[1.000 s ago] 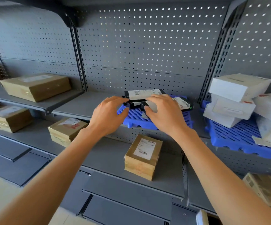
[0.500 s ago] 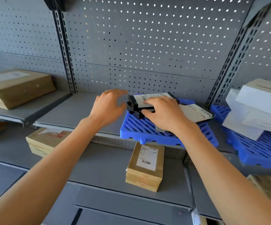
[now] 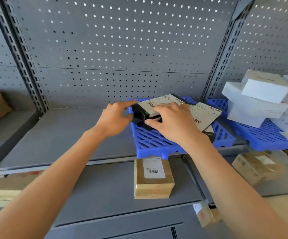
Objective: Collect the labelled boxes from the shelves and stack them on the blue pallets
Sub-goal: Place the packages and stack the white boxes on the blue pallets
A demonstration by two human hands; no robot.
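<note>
A blue pallet (image 3: 157, 145) lies on the grey shelf at centre. On it sits a black box with a white barcode label (image 3: 158, 102), resting on other black boxes. Another flat labelled box (image 3: 207, 114) lies beside it to the right, partly under my wrist. My right hand (image 3: 172, 121) lies flat on the top box, with the thumb along its front edge. My left hand (image 3: 115, 118) is at the box's left end, index finger stretched to the far corner and thumb touching the near side.
A second blue pallet (image 3: 260, 135) to the right carries stacked white boxes (image 3: 264, 90). On the lower shelf stand a labelled brown box (image 3: 153, 180), another brown box (image 3: 257, 166) at right and one (image 3: 3, 187) at left. Perforated grey panels back the shelves.
My view has moved closer and to the right. Both hands have stayed on the top black box; my left fingers have stretched out to its left end.
</note>
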